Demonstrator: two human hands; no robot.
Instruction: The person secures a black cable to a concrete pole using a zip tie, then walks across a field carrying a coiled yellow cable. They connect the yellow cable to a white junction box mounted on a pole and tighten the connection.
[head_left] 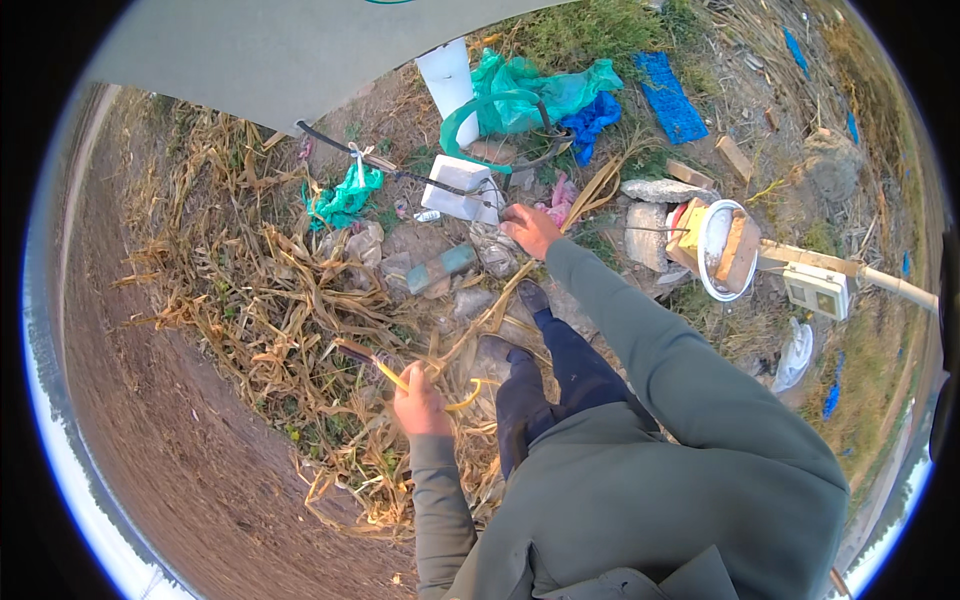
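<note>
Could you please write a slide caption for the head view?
Left hand holding a yellow-handled tool, right hand beside a white block outdoors.

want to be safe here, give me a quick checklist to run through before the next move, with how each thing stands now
1. Tool secure: ok; the left hand grips the yellow-handled tool.
2. Tool clear of the other hand: ok; it is well apart from the right hand.
3. Right hand's hold: cannot tell; its fingers are beside the white block, but what they pinch is too small to see.
4. Dark cable without power: cannot tell; nothing visible settles it.
5. Gloves on: not ok; both hands are bare.
6. Clear footing: not ok; the shoes stand amid litter and dry stalks.
</note>
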